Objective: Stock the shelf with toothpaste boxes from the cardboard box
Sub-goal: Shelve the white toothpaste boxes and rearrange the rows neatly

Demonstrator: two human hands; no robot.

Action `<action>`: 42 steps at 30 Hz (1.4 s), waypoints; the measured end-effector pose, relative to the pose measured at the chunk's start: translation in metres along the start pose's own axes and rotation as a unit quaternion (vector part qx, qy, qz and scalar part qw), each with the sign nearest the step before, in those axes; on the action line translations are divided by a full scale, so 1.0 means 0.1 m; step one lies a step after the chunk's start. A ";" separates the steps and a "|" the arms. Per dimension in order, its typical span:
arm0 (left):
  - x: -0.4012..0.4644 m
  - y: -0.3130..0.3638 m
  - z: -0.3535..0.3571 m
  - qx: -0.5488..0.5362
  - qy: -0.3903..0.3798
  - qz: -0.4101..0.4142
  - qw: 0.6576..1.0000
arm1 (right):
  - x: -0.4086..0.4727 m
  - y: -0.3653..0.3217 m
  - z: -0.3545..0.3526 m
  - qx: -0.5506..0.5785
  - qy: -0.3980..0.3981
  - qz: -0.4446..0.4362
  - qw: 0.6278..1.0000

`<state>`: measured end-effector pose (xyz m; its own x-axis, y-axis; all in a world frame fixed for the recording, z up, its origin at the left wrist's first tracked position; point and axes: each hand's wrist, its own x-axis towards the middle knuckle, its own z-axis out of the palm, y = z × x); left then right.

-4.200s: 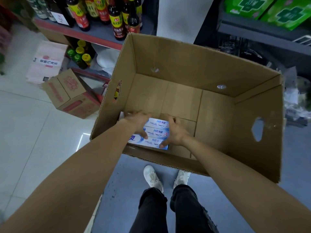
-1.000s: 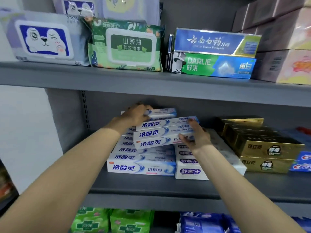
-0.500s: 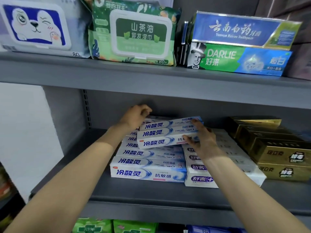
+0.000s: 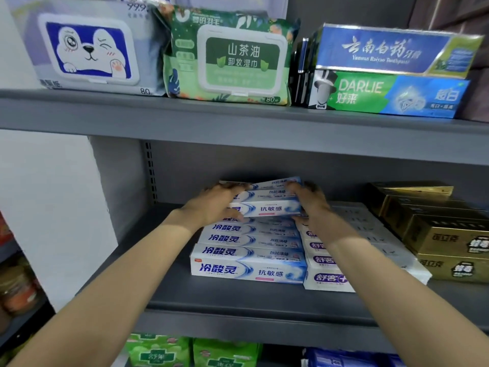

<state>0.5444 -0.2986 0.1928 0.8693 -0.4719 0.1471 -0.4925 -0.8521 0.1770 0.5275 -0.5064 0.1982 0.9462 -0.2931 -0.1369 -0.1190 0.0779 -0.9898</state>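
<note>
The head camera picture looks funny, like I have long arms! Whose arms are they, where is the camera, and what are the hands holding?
The camera sits on a person's head and looks forward and down, so you see that person's own arms reaching out. There is no robot here. The left hand and the right hand grip a small bundle of white and blue toothpaste boxes, one hand at each end. The bundle rests on top of a stack of matching boxes on the grey shelf. Beside the stack lie white boxes with purple labels and gold boxes. The shelf above holds wet wipe packs and more toothpaste.
</note>
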 end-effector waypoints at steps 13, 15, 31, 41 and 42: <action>-0.23 -0.07 -0.24 -0.015 0.106 -0.087 0.990 | 0.14 -0.10 0.12 -0.342 0.020 -0.116 0.932; -0.21 -0.06 -0.24 -0.036 0.096 -0.093 0.990 | 0.16 -0.08 0.10 -0.315 -0.013 -0.126 0.940; 0.15 0.16 0.02 0.081 0.032 -0.053 0.995 | -0.07 0.06 -0.19 -0.501 -0.092 -0.258 0.821; 0.01 -0.16 0.15 -0.253 0.103 -0.248 0.929 | 0.02 0.22 -0.26 -0.467 -0.076 -0.241 0.847; -0.01 -0.18 0.16 -0.297 0.095 -0.266 0.912 | 0.04 0.22 -0.26 -0.466 -0.082 -0.230 0.851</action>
<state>0.5536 -0.2863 0.1743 0.9968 0.0680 0.0425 0.0120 -0.6504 0.7595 0.5210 -0.5302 0.1753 0.9774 0.0537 0.2043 0.1599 -0.8200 -0.5497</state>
